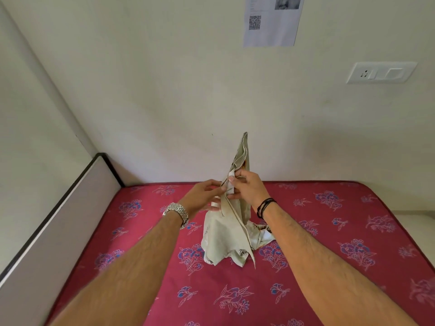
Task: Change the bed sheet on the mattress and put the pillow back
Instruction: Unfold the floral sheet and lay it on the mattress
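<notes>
Two bare forearms reach forward from the bottom edge, their elbows cut off. Beneath them lies a bare red mattress (306, 267) with a floral print, its near end out of frame. At the middle of the mattress, a pale bunched bed sheet (226, 241) rises in a peak, its lower folds resting on the mattress. The left hand (202, 196), wearing a metal watch (177, 214), pinches the sheet's edge. The right hand (247, 187), with dark wristbands (264, 207), grips the same fold just beside it; its fingertips are partly hidden by cloth. Behind the mattress, a wall carries a switch plate (381, 72) and a printed paper (273, 20), its text unreadable.
</notes>
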`<control>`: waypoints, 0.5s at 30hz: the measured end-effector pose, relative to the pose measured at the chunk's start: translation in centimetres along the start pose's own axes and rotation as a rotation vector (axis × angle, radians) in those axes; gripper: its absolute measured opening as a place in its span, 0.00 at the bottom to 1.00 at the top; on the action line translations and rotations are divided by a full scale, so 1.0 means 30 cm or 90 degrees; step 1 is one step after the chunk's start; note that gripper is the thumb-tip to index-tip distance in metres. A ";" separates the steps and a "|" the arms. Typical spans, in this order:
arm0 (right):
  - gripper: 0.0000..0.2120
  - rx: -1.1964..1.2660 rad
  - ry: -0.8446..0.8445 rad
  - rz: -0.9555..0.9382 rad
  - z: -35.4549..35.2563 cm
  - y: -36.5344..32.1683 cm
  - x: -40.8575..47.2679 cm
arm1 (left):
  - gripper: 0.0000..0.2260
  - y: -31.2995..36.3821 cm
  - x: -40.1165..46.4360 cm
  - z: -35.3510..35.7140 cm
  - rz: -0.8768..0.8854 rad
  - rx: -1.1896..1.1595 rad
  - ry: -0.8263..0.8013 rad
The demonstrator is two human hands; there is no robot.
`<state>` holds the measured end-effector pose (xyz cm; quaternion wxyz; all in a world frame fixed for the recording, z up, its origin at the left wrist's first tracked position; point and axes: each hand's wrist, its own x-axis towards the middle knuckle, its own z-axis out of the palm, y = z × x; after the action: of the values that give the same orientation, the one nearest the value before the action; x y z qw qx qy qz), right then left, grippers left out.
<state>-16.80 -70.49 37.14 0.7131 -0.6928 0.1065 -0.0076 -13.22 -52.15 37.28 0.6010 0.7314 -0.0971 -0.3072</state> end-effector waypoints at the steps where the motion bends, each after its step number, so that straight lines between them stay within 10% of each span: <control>1: 0.07 0.020 0.003 0.001 0.001 0.006 -0.003 | 0.17 -0.002 0.003 -0.005 0.003 0.019 -0.002; 12: 0.08 -0.092 0.152 -0.009 -0.023 0.021 -0.001 | 0.12 -0.057 0.008 -0.095 -0.070 0.050 0.269; 15: 0.09 -0.030 0.127 0.012 -0.073 0.031 -0.010 | 0.07 -0.037 -0.022 -0.129 -0.091 0.002 0.132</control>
<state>-17.57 -72.58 36.22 0.6826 -0.7041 0.1836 -0.0677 -11.80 -48.35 36.79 0.5829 0.7654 0.0174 -0.2722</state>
